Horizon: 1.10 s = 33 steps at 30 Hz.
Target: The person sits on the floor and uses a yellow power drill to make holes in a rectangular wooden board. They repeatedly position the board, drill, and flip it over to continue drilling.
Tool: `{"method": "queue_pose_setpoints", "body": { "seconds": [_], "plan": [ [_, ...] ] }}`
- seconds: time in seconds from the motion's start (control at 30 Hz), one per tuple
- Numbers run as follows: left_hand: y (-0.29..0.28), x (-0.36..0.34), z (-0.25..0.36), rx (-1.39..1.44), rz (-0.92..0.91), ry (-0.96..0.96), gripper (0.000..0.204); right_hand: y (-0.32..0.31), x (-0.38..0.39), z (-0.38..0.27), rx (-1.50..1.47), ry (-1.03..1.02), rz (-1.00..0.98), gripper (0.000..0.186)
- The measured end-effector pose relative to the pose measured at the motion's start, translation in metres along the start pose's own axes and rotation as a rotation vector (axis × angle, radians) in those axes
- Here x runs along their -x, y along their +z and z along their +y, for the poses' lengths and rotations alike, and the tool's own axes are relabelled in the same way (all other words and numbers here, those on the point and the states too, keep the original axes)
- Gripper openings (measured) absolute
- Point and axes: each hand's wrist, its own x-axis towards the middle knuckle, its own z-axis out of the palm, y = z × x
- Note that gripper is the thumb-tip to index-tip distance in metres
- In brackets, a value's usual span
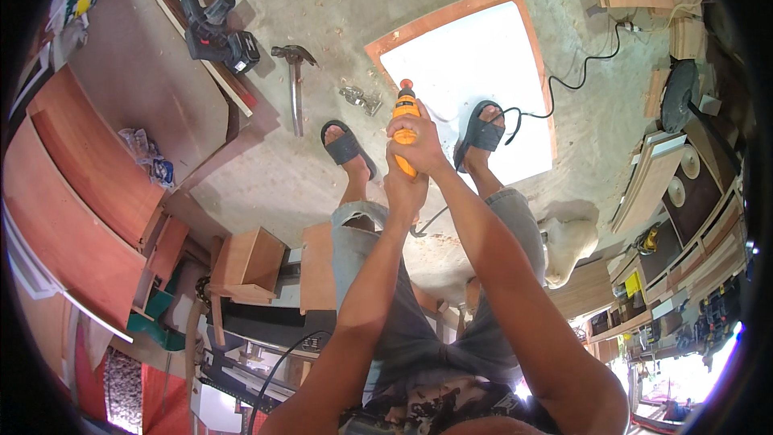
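We've got concrete floor [322, 24] below, brown board [447, 14] on it, white sheet [451, 56] on that, our right sandal on the sheet. Blower [211, 28] upper left. Orange tool [405, 105] between our feet, red tip over the sheet's left side; contact unclear. Right grip [424, 138] wraps its body, left grip [405, 187] its rear. Hammer [296, 89] left, then metal hardware [360, 100].

Bright light blew the white panel [451, 56] out into glare, and another glow flared at lower right. Soft shadows crossed the floor [338, 32]; fisheye distortion bent edges toward black corners.
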Motion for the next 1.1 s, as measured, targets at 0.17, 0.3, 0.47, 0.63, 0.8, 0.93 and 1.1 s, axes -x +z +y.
{"method": "queue_pose_setpoints", "body": {
  "seconds": [0.17,0.3,0.47,0.63,0.8,0.93,1.1],
  "plan": [
    [0.011,0.004,-0.002,-0.04,0.017,-0.09,0.082,-0.007,0.002,0.005,-0.003,-0.001,-0.024,0.015],
    [0.01,0.004,-0.005,0.012,0.036,0.003,0.083,-0.003,0.002,0.004,-0.011,0.011,-0.054,0.015],
    [0.006,0.003,0.0,0.149,0.025,-0.117,0.06,0.001,-0.001,0.003,0.052,0.033,-0.062,0.015],
    [0.008,0.004,0.002,0.097,0.034,-0.045,0.075,0.002,0.0,0.007,0.065,0.06,-0.079,0.017],
    [0.012,0.003,-0.008,0.221,0.06,-0.048,0.068,0.009,0.002,0.009,0.115,0.051,-0.071,0.018],
    [0.014,0.001,-0.011,0.173,0.086,0.013,0.068,0.005,-0.001,0.01,0.116,0.034,-0.1,0.018],
    [0.018,0.005,-0.006,0.128,0.095,-0.009,0.069,-0.002,-0.001,0.01,0.091,0.065,-0.109,0.017]
  ]
}}
